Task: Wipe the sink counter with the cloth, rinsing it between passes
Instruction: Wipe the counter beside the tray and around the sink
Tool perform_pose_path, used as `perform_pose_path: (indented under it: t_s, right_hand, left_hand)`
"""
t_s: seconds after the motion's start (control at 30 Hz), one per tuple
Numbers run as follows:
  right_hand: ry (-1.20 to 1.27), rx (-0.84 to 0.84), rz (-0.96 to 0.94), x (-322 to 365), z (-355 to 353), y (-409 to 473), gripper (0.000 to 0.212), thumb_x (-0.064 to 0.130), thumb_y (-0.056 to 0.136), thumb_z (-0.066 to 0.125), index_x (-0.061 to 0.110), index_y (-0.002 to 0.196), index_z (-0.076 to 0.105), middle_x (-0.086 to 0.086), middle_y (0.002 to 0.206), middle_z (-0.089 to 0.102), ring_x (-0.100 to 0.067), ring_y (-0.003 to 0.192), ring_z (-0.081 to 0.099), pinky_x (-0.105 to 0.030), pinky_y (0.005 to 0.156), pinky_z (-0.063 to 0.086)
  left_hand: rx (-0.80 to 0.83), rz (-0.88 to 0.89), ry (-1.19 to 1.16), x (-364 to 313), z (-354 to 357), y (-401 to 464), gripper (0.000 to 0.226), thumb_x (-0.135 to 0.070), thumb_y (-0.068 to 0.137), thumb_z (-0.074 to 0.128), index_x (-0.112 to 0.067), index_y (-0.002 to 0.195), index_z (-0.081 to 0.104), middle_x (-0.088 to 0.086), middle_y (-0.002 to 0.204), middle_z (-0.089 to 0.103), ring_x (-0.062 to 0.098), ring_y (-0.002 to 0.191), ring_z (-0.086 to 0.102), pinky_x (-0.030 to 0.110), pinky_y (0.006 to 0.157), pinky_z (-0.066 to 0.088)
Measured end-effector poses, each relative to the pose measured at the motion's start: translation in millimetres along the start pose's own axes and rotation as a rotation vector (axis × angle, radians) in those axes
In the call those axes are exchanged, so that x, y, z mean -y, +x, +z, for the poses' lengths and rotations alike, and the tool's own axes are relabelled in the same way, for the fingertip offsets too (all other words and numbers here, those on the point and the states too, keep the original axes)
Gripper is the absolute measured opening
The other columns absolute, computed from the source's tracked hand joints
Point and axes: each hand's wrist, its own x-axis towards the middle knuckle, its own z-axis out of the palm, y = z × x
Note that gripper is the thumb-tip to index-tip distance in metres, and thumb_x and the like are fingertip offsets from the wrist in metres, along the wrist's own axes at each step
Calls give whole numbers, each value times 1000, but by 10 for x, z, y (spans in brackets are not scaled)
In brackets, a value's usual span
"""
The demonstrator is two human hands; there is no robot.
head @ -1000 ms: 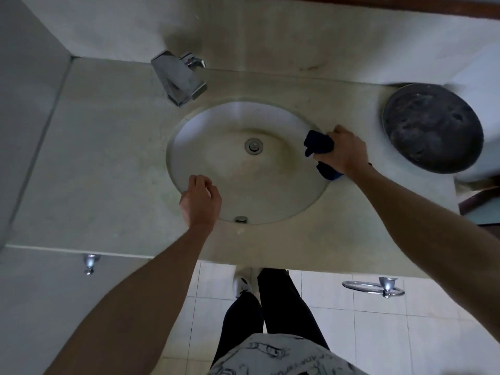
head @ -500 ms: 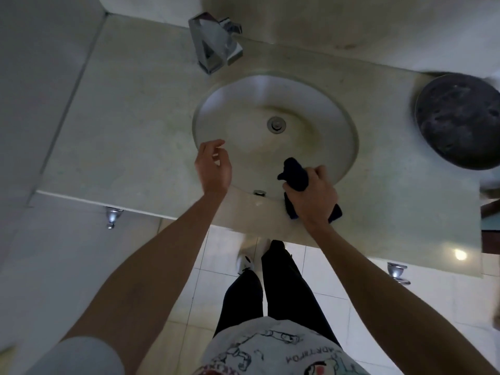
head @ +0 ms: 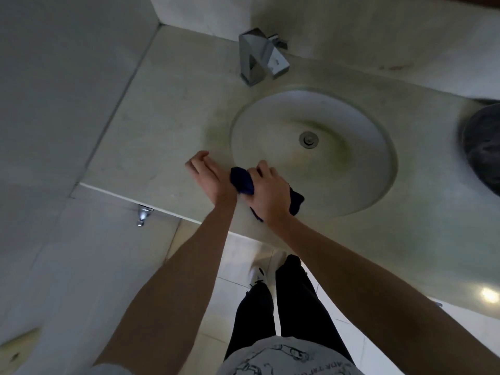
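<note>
Near the centre of the frame the right hand (head: 267, 194) grips the dark blue cloth (head: 242, 180), fingers curled over it, pressing it onto the counter (head: 162, 125) at the lower left rim of the sink basin (head: 338, 147). One bunched end of the cloth sticks out to the left of the hand, and another fold shows to its right, over the basin's edge. The left hand (head: 207, 173) hovers just left of the cloth, fingers loosely curled and holding nothing, its wrist almost touching the cloth. The chrome faucet (head: 261, 56) stands at the upper centre, behind the basin.
</note>
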Motion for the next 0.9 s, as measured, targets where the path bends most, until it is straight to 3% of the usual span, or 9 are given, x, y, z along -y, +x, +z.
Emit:
perform_pose_path:
  t_s: [0.1,0.2,0.27,0.37,0.57,0.67,0.73,0.8,0.9]
  right_hand:
    - [-23,-40,-23,146,113,258,34,25,70,82,12,98,66,-8,100,59,-26,70,56,-33,49,43]
    - [-5,-19,-45,294,203,617,33,36,82,74,12,104,66,-10,109,60,-27,77,59,-35,53,46]
    - [-22,14,-30,355,261,877,38,43,85,71,14,109,66,-9,118,61,-26,82,60,-35,57,49]
    - [15,9,14,380,320,1260,27,25,85,73,10,107,67,-13,126,61,-32,87,63,-34,56,40]
    - [102,20,86,257,282,1919,41,42,84,72,9,107,65,-12,118,58,-31,90,63,-35,59,43]
    - [379,-12,144,49,184,1901,46,50,83,72,12,107,62,-6,108,61,-24,89,65,-34,69,50]
    - [588,0,207,-213,72,1759,58,58,80,74,18,118,55,2,110,66,-13,95,64,-30,77,51]
    - [644,49,156,-498,30,1566,60,56,83,74,18,125,52,3,110,67,-13,95,65,-30,77,52]
    - [572,93,-11,-804,129,1322,54,56,93,62,14,125,54,-5,110,70,-22,94,68,-42,76,57]
  left_hand:
    - [-45,-4,-3,16,-69,11,26,-7,103,35,5,109,57,10,114,49,11,91,49,13,83,39]
    - [-24,-5,13,9,-47,-65,26,-8,105,33,4,113,55,15,119,51,13,92,49,12,80,40]
    - [9,13,58,31,-30,-85,24,-10,105,34,0,116,53,9,118,49,19,91,51,22,77,46]
    - [66,15,145,102,4,-71,26,-18,103,34,-7,117,52,5,114,48,26,87,55,43,71,49]
    - [141,103,316,51,41,-92,32,-22,99,33,-6,114,56,8,114,56,22,94,54,33,85,40]
    - [160,74,374,44,46,-77,33,-26,97,33,-10,114,56,4,113,56,22,95,54,36,86,40]
    - [167,62,394,34,58,-84,30,-26,96,35,-12,113,56,2,111,55,21,94,53,37,86,41]
    - [163,59,407,39,77,-82,26,-24,96,38,-14,111,56,1,110,56,21,94,53,39,86,42]
    - [161,68,426,61,88,-81,20,-20,96,42,-14,109,56,0,109,55,20,93,53,38,86,42]
